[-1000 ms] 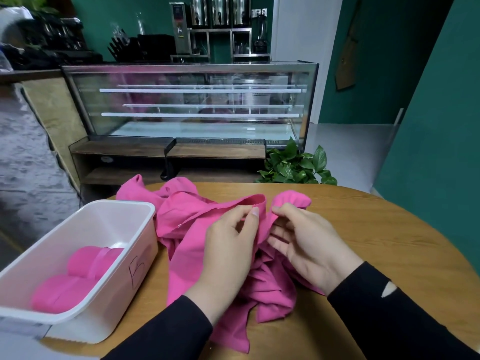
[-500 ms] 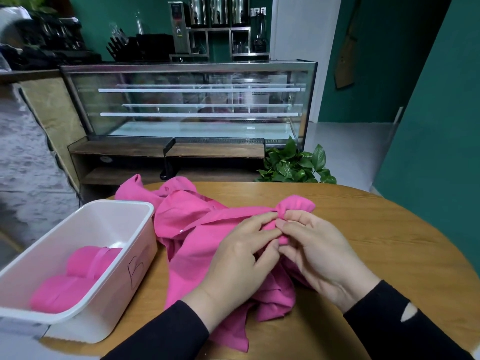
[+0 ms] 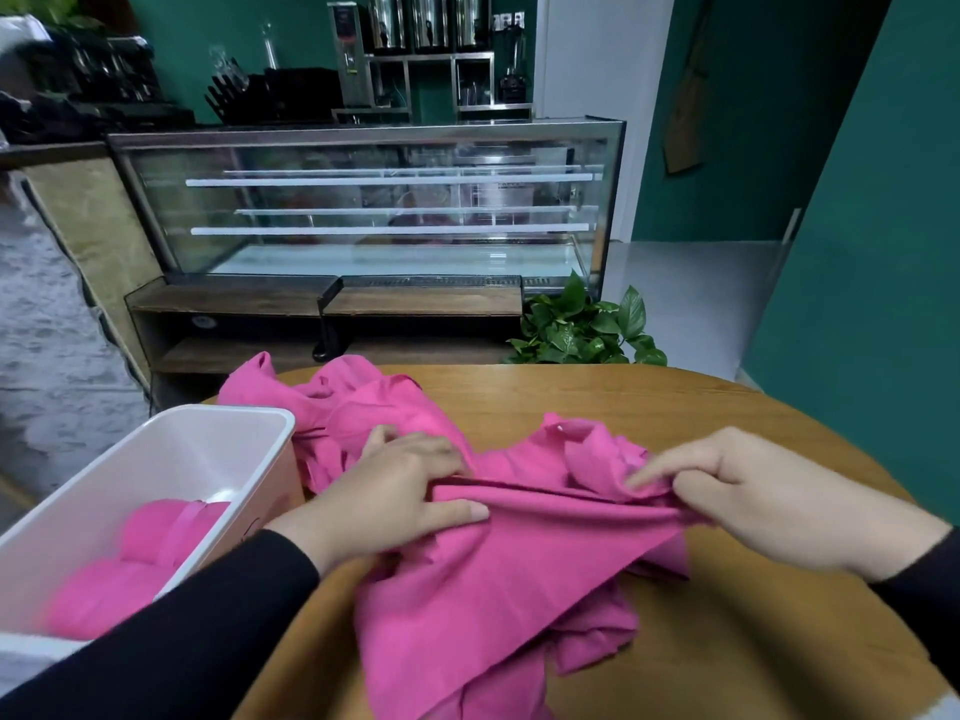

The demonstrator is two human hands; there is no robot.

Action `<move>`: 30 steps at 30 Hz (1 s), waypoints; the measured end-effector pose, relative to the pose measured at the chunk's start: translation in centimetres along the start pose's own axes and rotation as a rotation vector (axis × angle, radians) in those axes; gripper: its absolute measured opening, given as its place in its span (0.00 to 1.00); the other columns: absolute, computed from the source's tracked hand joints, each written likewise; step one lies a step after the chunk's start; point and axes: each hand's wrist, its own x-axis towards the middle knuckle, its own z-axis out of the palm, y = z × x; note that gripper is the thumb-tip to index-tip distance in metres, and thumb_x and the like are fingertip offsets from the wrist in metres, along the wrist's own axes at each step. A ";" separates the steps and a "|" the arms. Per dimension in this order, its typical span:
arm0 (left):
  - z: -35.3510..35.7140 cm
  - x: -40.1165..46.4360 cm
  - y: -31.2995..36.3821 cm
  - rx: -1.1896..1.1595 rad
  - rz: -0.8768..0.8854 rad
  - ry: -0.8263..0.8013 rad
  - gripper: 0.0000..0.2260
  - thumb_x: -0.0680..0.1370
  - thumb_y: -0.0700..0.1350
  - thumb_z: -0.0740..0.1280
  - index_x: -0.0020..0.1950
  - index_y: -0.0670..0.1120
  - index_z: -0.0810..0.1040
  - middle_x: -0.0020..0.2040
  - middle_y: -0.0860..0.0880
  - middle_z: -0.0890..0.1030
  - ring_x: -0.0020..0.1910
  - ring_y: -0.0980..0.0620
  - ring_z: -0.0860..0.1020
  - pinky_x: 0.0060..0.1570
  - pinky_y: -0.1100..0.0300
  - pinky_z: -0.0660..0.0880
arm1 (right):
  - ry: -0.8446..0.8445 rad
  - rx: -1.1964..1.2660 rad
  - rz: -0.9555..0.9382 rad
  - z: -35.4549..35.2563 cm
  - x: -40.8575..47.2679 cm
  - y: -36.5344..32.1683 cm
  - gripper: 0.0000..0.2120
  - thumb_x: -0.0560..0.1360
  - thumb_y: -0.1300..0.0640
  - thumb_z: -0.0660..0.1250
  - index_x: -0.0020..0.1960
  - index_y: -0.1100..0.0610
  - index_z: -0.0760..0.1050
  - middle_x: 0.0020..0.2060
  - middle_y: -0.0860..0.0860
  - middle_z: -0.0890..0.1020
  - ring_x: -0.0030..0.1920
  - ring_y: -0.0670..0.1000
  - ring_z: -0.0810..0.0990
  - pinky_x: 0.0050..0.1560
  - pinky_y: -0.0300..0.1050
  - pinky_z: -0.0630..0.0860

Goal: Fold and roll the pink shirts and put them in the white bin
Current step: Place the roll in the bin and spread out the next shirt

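In the head view, a crumpled pink shirt (image 3: 493,579) is lying on the round wooden table (image 3: 727,641), and both hands are working on it. The left hand (image 3: 395,491) is pinching a fold of the cloth, thumb on top and fingers curling over the ridge, while the right hand (image 3: 748,506) is gripping the same ridge further along, fingertips tucked into the fabric. Between them a taut edge is running nearly straight across from left to right, so the shirt's stretched long axis is lying crosswise in front of the person, with the loose bulk hanging toward the near table edge and more cloth bunching behind the left hand. The white bin (image 3: 171,459) is sitting just beside the shirt on the left, touching or nearly touching the cloth, and the left hand is plainly the nearer one to it. Inside it, rolled pink shirts (image 3: 140,563) are already lying, blurred. A dark handwritten mark is showing faintly on the bin's side wall, largely hidden by the left wrist, and it cannot be read. Judging from this, spreading flat is the step underway, with folding not yet begun.
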 end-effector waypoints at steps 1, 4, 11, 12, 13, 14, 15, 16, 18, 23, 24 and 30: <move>-0.6 0.1 -0.5 0.032 0.017 -0.062 0.38 0.68 0.81 0.45 0.54 0.56 0.80 0.54 0.63 0.78 0.59 0.64 0.72 0.63 0.52 0.55 | -0.049 -0.077 0.012 -0.6 -0.2 0.4 0.25 0.81 0.59 0.57 0.47 0.31 0.82 0.46 0.37 0.85 0.47 0.54 0.83 0.53 0.52 0.79; -2.0 0.7 -1.7 0.053 -0.077 -0.168 0.42 0.69 0.80 0.39 0.41 0.50 0.79 0.42 0.55 0.82 0.44 0.59 0.76 0.55 0.55 0.63 | -0.082 -0.281 0.033 -2.2 -0.4 1.5 0.21 0.81 0.57 0.58 0.42 0.33 0.80 0.42 0.36 0.83 0.43 0.44 0.79 0.49 0.42 0.76; -3.7 4.1 -0.8 0.272 -0.184 -0.050 0.14 0.81 0.60 0.62 0.45 0.51 0.79 0.42 0.50 0.82 0.45 0.47 0.80 0.40 0.56 0.70 | 0.209 -0.395 -0.091 -3.7 1.6 4.0 0.20 0.78 0.51 0.59 0.41 0.23 0.71 0.45 0.32 0.79 0.48 0.39 0.78 0.50 0.46 0.77; -3.7 5.2 -0.3 0.217 -0.148 0.109 0.11 0.80 0.58 0.65 0.47 0.52 0.79 0.43 0.51 0.83 0.46 0.47 0.81 0.40 0.56 0.71 | 0.207 -0.383 -0.121 -3.6 2.0 4.1 0.21 0.79 0.52 0.59 0.42 0.22 0.71 0.46 0.33 0.79 0.48 0.39 0.78 0.49 0.44 0.76; -3.5 6.2 0.2 0.102 -0.117 0.173 0.09 0.79 0.56 0.68 0.50 0.52 0.80 0.46 0.51 0.84 0.48 0.47 0.81 0.43 0.56 0.73 | 0.204 -0.363 -0.146 -3.4 2.1 4.1 0.23 0.80 0.53 0.60 0.43 0.21 0.71 0.47 0.33 0.78 0.48 0.39 0.78 0.48 0.39 0.75; -3.4 7.2 0.8 -0.029 -0.093 0.153 0.10 0.78 0.54 0.70 0.55 0.51 0.81 0.51 0.51 0.84 0.52 0.48 0.81 0.49 0.56 0.74 | 0.201 -0.333 -0.165 -3.3 2.3 4.0 0.25 0.81 0.55 0.62 0.43 0.22 0.72 0.47 0.33 0.77 0.48 0.40 0.78 0.45 0.36 0.73; -2.9 8.5 1.2 -0.127 -0.081 0.079 0.14 0.77 0.53 0.71 0.60 0.50 0.81 0.56 0.50 0.84 0.55 0.49 0.81 0.54 0.57 0.75 | 0.195 -0.298 -0.182 -3.2 2.6 4.1 0.26 0.81 0.57 0.62 0.44 0.22 0.73 0.47 0.34 0.77 0.48 0.41 0.78 0.44 0.36 0.73; -2.4 9.4 1.7 -0.177 -0.061 -0.006 0.18 0.77 0.52 0.72 0.66 0.49 0.79 0.60 0.49 0.83 0.58 0.49 0.80 0.56 0.59 0.74 | 0.191 -0.262 -0.203 -3.0 2.8 4.0 0.26 0.81 0.58 0.61 0.45 0.23 0.74 0.45 0.36 0.77 0.46 0.43 0.78 0.43 0.37 0.73; -1.0 11.0 3.0 -0.288 -0.028 -0.179 0.27 0.76 0.50 0.74 0.73 0.50 0.72 0.63 0.46 0.81 0.57 0.48 0.81 0.52 0.61 0.75 | 0.188 -0.196 -0.236 -2.9 3.1 3.7 0.23 0.81 0.53 0.57 0.47 0.23 0.76 0.42 0.42 0.76 0.43 0.48 0.78 0.41 0.44 0.75; 3.3 13.8 6.9 -0.530 0.062 -0.329 0.20 0.69 0.45 0.70 0.61 0.45 0.78 0.55 0.48 0.82 0.50 0.53 0.80 0.51 0.57 0.76 | 0.176 -0.179 -0.258 -3.0 4.1 3.7 0.21 0.82 0.54 0.56 0.47 0.28 0.79 0.42 0.45 0.76 0.43 0.50 0.78 0.41 0.53 0.77; 4.3 14.3 6.9 -0.538 0.075 -0.303 0.18 0.69 0.43 0.70 0.59 0.43 0.79 0.58 0.46 0.81 0.56 0.49 0.78 0.58 0.53 0.75 | 0.173 -0.184 -0.258 -3.2 4.2 3.8 0.22 0.82 0.56 0.58 0.46 0.30 0.80 0.42 0.45 0.76 0.43 0.49 0.79 0.41 0.53 0.77; 4.7 15.2 4.9 -0.617 -0.057 -0.096 0.12 0.72 0.38 0.71 0.42 0.52 0.70 0.34 0.52 0.74 0.33 0.52 0.70 0.36 0.56 0.67 | 0.236 -0.195 -0.251 -5.0 4.9 4.0 0.22 0.79 0.65 0.61 0.45 0.39 0.84 0.45 0.40 0.79 0.47 0.47 0.81 0.45 0.53 0.79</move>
